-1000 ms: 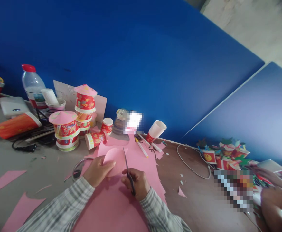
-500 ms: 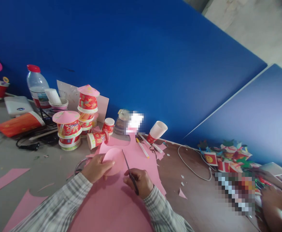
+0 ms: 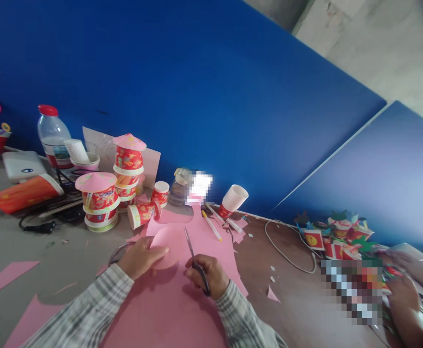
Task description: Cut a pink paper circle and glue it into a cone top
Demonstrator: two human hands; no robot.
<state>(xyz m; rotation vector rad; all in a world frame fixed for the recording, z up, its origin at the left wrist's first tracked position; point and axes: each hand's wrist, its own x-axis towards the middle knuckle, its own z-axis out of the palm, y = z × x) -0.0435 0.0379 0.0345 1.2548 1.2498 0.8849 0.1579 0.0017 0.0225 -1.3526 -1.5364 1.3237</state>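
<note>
My left hand (image 3: 139, 258) pinches the left edge of a round pink paper disc (image 3: 170, 244), thumb on top. In my right hand (image 3: 209, 275) is a pair of scissors (image 3: 190, 244), its dark handles in my fingers and its blades pointing up and away, just right of the disc. The blades look closed and apart from the disc. Beneath both hands lies a large pink paper sheet (image 3: 168, 314) with curved pieces cut from its far edge. Another round metal-looking loop (image 3: 116, 252) shows partly behind my left wrist.
Paper-cup towers with pink cone roofs (image 3: 101, 200) stand at the left, near a bottle (image 3: 54, 133). A yellow-capped marker (image 3: 212, 226) and stacked cups (image 3: 233, 199) lie beyond the sheet. Pink scraps (image 3: 7, 278) are scattered. Another person's hands (image 3: 403, 292) work at far right.
The view has shifted slightly, so the scene sits a little lower and further left. My hands keep their holds on the paper disc and scissors, with hardly any movement.
</note>
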